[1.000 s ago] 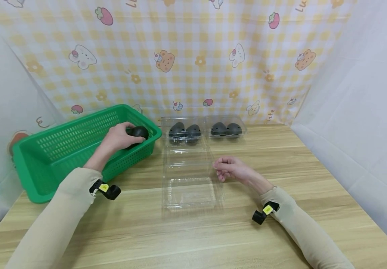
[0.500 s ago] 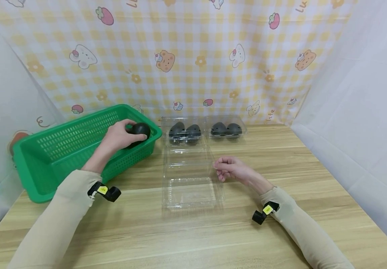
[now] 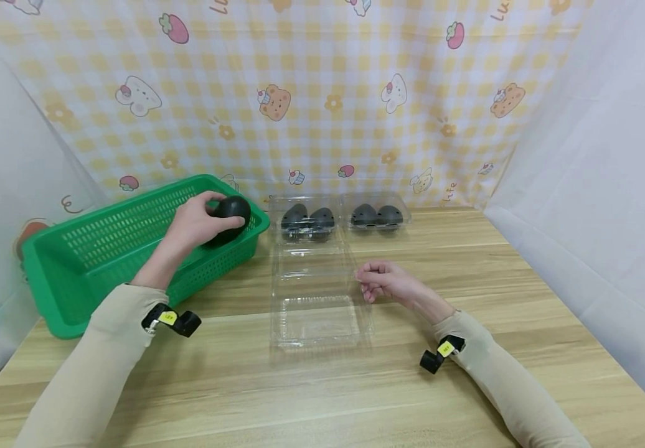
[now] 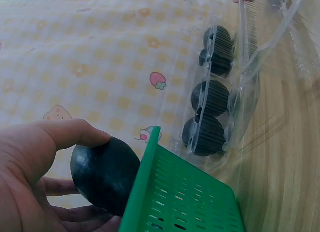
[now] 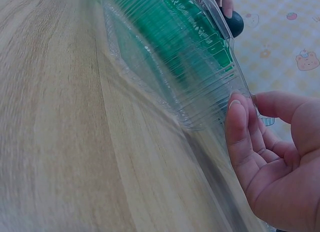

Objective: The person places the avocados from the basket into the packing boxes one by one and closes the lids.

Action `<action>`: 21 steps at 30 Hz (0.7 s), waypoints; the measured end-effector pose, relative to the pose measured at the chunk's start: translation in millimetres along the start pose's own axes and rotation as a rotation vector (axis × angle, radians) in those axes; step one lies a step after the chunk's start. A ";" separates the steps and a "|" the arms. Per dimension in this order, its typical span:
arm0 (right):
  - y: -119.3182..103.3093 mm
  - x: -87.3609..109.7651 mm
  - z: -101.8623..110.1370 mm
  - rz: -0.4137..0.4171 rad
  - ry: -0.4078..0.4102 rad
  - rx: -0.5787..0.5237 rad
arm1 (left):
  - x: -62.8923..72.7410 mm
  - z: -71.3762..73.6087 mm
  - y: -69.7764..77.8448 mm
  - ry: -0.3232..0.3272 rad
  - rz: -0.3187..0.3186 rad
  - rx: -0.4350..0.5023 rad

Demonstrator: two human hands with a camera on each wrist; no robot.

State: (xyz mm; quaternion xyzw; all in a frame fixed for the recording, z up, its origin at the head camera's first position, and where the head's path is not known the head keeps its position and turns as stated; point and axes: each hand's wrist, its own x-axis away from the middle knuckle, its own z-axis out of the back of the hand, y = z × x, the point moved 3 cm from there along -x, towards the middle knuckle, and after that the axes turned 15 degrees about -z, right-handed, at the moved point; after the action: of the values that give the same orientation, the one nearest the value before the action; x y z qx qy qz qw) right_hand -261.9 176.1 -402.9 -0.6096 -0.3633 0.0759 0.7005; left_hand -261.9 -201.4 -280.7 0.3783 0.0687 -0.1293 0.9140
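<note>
My left hand (image 3: 192,223) grips a smooth, near-black avocado (image 3: 235,214), thumb on one side and fingers on the other. It holds the avocado at the right end of a green perforated basket (image 3: 89,264), level with the rim. In the left wrist view the basket wall (image 4: 185,187) hides part of the avocado (image 4: 102,174). A clear plastic clamshell box (image 3: 319,320) lies open at the table's middle, its lid towards the back. My right hand (image 3: 390,285) pinches its right edge between thumb and fingers; the right wrist view shows the thin plastic edge (image 5: 240,81) there.
Behind the open box stand two closed clear boxes, the left box (image 3: 307,218) and the right box (image 3: 377,214), each with two dark avocados inside. A checked curtain (image 3: 322,124) hangs at the table's back edge, with white cloth (image 3: 597,155) at the right.
My left hand has raised the avocado slightly, so more of it shows above the basket rim. The right hand and the open box have stayed in place.
</note>
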 end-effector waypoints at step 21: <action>-0.3 -0.3 0.4 -0.005 0.018 0.021 | 2.9 0.7 11.4 0.026 0.000 0.096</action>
State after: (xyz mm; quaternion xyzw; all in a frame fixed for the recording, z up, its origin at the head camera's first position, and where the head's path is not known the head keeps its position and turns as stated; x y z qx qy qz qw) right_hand -262.5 176.2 -402.7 -0.6018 -0.3577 0.0727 0.7104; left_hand -255.8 -194.7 -273.2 0.4232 0.0740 -0.1275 0.8940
